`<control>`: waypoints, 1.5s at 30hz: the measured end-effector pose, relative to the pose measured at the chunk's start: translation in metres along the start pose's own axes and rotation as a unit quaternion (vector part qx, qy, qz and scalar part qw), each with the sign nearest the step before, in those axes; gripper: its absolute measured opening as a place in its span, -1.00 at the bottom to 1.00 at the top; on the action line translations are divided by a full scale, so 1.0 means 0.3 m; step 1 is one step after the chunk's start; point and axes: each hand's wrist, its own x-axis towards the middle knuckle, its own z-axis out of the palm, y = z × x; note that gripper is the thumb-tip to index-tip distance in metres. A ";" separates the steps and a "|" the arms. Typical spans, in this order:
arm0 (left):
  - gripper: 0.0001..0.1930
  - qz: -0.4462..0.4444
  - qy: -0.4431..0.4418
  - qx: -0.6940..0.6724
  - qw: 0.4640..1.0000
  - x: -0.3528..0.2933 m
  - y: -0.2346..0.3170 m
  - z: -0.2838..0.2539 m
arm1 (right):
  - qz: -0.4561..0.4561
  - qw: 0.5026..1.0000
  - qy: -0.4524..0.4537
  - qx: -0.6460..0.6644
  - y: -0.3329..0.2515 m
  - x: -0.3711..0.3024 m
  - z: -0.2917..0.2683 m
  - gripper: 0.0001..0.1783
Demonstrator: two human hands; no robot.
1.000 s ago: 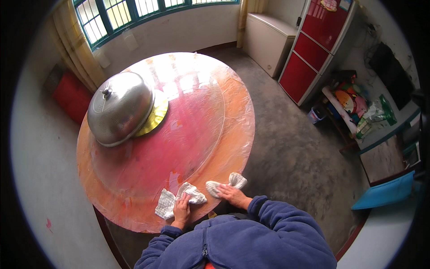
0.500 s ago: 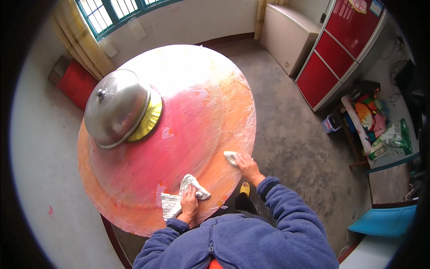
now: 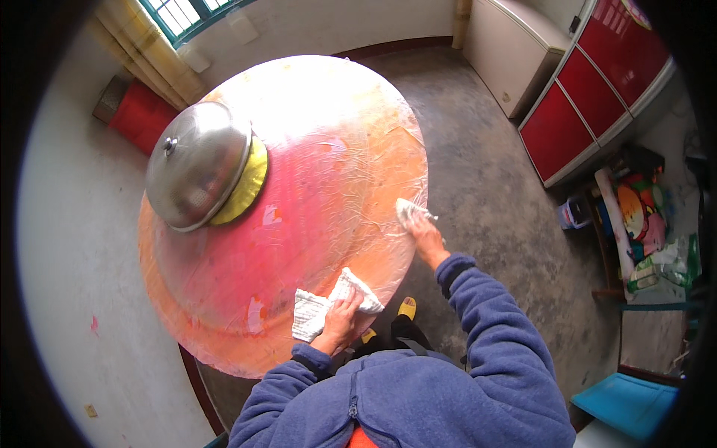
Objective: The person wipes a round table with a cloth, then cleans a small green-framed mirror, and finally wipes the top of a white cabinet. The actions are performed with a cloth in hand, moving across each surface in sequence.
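A round table [image 3: 314,201] covered with a wrinkled pink and orange plastic cloth fills the middle of the view. At its near edge my left hand [image 3: 340,321] presses a folded white cloth [image 3: 309,313] against the top, fingers closed over it. Farther off, along the right edge, my right hand [image 3: 428,240] grips a second white cloth [image 3: 408,211], bunched under the fingers at the rim. A domed metal cover [image 3: 198,166] with a small knob stands on the table's left side. Something yellow with a ruffled rim [image 3: 248,183] sticks out from under it.
A pale chest freezer [image 3: 511,52] and a red-fronted cabinet [image 3: 579,112] stand beyond the concrete floor [image 3: 485,172]. Cluttered goods lie on a low stand [image 3: 612,224] at right. Red boxes [image 3: 142,116] sit by the curtain [image 3: 149,56]. A blue panel [image 3: 627,403] is at lower right.
My right hand has slid its cloth farther away along the table's right edge. My left hand and its cloth have shifted right and slightly away. The whole view has also moved a little.
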 end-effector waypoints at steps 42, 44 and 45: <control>-0.45 -0.241 0.100 -0.025 0.965 0.615 0.106 0.103 | -0.195 0.977 -0.060 -0.062 0.417 0.789 0.006 -0.52; -0.45 -0.215 0.087 -0.034 0.972 0.638 0.129 0.096 | -0.166 0.983 -0.057 -0.052 0.455 0.823 -0.002 -0.51; -0.45 -0.202 0.064 -0.028 0.977 0.643 0.141 0.093 | -0.160 0.985 -0.054 -0.044 0.463 0.825 -0.005 -0.51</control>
